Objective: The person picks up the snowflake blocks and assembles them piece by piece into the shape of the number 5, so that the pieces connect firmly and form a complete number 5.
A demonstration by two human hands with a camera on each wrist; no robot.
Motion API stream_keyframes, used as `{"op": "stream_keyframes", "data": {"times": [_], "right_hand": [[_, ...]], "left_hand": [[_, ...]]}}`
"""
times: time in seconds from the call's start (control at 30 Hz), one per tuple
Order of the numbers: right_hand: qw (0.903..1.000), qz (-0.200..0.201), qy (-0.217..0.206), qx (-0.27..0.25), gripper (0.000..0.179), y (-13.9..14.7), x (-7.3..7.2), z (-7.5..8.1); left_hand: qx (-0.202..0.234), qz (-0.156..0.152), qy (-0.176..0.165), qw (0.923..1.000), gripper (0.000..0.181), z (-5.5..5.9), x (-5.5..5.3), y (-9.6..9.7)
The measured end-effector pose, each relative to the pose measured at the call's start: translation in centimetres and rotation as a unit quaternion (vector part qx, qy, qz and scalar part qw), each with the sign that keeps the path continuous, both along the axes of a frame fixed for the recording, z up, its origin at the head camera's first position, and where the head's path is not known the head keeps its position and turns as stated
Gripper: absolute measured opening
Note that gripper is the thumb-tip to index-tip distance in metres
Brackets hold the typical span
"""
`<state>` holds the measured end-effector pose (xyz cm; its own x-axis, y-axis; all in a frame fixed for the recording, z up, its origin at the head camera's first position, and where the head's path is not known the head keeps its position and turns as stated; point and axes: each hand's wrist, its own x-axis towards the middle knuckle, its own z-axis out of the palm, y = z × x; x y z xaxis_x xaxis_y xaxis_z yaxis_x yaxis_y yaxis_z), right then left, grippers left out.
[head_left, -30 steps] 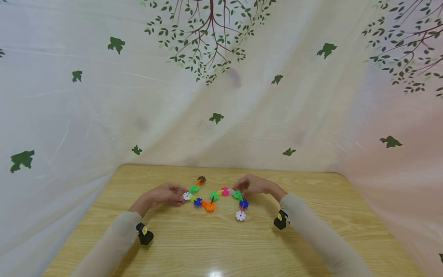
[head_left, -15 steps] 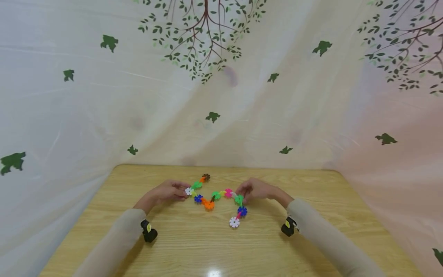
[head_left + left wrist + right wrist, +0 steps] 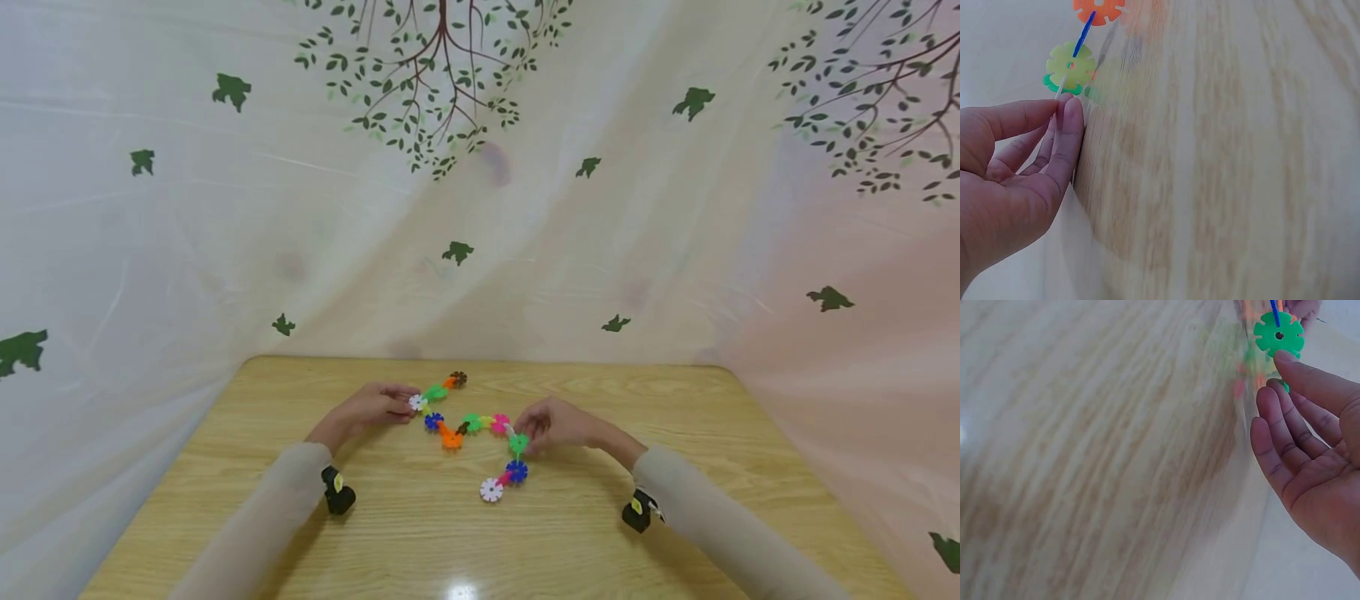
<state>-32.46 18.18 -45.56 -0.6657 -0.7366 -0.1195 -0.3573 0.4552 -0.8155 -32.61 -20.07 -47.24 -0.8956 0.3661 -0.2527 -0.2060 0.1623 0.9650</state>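
Observation:
A chain of interlocking plastic snowflake discs winds across the table between the two hands. At its left bend my left hand [image 3: 371,404] pinches a white disc [image 3: 417,402] between thumb and fingers; in the left wrist view that disc shows edge-on beside a yellow disc [image 3: 1070,65]. From there a branch with a green disc [image 3: 435,392] reaches to a brown disc [image 3: 459,379]. An orange disc [image 3: 451,439] forms the middle dip. My right hand [image 3: 558,422] pinches a green disc [image 3: 1279,335], below which hang a blue disc [image 3: 516,472] and an end white disc [image 3: 491,490].
The wooden table [image 3: 405,533] extends around the chain on every side. A pale curtain [image 3: 360,275] printed with leaves and branches hangs behind and beside it. Black wrist cameras [image 3: 339,492] sit on both sleeves.
The chain's right end has swung left and nearer the body, with my right hand coming slightly nearer too. My left hand has shifted a little right and away, carrying the white disc.

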Motion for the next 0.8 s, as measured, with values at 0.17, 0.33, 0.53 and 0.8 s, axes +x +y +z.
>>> {"op": "stream_keyframes", "data": {"times": [0.17,0.33,0.53,0.8], "right_hand": [[0.9999,-0.015,0.003,-0.002,0.027,-0.1,0.9,-0.2],[0.9997,-0.02,-0.002,-0.011,0.028,-0.2,1.7,-0.4],[0.9995,-0.026,-0.01,-0.016,0.027,-0.4,2.3,-0.6],[0.9991,-0.035,-0.014,-0.017,0.024,-0.8,3.2,-0.6]], "left_hand": [[0.022,-0.017,0.013,0.9995,0.049,-0.1,-0.4,0.4],[0.015,-0.009,0.011,0.9998,0.05,-0.3,-0.9,1.0],[-0.004,0.0,0.018,0.9998,0.051,-0.4,-1.5,2.0],[-0.016,0.005,0.031,0.9994,0.05,-0.5,-2.0,2.9]]}}
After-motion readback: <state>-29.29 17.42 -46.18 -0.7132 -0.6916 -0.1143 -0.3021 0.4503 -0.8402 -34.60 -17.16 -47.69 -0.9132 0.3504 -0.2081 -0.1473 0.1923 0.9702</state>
